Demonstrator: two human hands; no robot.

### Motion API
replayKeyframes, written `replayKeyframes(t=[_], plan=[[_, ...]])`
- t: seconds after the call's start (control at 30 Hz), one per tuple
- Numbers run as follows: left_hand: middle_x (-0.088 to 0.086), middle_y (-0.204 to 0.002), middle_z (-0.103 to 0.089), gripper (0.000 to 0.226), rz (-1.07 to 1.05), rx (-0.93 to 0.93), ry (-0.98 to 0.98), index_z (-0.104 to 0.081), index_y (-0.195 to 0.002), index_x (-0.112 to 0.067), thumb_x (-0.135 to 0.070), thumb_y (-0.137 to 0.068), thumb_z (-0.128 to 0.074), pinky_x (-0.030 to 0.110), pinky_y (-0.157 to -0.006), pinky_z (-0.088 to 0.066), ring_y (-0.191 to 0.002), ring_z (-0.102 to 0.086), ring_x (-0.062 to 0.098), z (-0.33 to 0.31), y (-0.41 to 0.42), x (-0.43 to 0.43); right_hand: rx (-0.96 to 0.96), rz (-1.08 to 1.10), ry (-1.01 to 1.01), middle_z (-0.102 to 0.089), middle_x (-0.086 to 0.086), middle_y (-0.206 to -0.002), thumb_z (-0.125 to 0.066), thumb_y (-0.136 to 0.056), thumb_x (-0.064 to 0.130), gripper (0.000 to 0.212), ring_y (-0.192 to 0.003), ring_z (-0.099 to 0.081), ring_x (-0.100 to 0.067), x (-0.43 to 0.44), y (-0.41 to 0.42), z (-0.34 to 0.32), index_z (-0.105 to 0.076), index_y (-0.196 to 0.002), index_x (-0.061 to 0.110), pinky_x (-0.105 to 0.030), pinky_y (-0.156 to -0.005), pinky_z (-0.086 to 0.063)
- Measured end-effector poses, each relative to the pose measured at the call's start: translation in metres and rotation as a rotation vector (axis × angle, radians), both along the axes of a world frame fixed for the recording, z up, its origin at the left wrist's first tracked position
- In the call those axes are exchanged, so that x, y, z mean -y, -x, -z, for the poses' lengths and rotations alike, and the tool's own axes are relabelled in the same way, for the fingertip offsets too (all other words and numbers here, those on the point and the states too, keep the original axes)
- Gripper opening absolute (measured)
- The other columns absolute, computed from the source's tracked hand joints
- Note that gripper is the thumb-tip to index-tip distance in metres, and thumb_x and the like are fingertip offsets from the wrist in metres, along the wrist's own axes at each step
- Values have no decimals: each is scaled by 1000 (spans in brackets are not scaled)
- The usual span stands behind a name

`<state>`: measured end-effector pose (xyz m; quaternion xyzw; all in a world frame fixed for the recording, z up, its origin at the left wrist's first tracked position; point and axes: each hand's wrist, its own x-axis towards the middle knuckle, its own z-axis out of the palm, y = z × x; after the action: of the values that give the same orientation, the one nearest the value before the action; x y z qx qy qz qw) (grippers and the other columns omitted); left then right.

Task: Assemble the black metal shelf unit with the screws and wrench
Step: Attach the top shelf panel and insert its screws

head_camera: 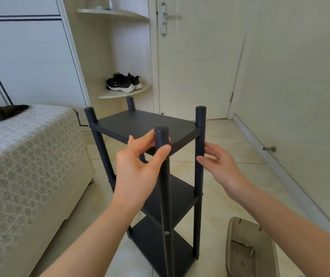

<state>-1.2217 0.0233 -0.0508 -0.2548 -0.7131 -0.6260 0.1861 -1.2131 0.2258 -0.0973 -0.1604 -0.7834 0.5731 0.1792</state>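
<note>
The left hand [140, 164] is pinching the near post [165, 186] of the shelf unit [140, 124] between thumb and fingers, while the right hand [220, 166], fingers spread, is hovering beside the right post [199, 126].

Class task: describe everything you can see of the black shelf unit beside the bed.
The black shelf unit stands upright on the tiled floor beside the bed. It looks like matte painted metal: three flat boards, stacked with gaps, between four round posts whose capped tops rise above the top board. A silver screw head shows low on the nearest post. The left hand grips that post just under its top; the right hand reaches the front right post, seemingly touching it.
</note>
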Motion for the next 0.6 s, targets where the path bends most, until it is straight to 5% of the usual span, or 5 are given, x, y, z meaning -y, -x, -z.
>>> replayKeyframes(t=[0.3,0.47,0.6], plan=[[-27,-91,-74,34,59,3,13,-68,-99,-45,-12,-91,-70,28,-122,-13,-99,-67,-3,3,-3,1,-50,14,-9,-65,12,-109,-55,-98,12,26,-111,-62,-18,3,0,0,-53,-113,34,-43,-102,-48],[-30,-100,-72,34,77,-3,85,-67,-102,-44,-12,-91,-69,28,-122,-13,-105,-65,-6,0,1,3,-90,49,-9,-64,18,-104,-56,-98,13,27,-102,-62,-10,0,-1,5,-54,-105,38,-34,-94,-49],[-21,-110,-74,28,92,32,133,-74,-115,-30,-21,-89,-70,36,-123,-24,-123,-60,5,4,12,11,-109,52,-38,-65,20,-102,-58,-97,14,28,-92,-62,2,-5,-6,4,-56,-100,41,-17,-79,-49]])
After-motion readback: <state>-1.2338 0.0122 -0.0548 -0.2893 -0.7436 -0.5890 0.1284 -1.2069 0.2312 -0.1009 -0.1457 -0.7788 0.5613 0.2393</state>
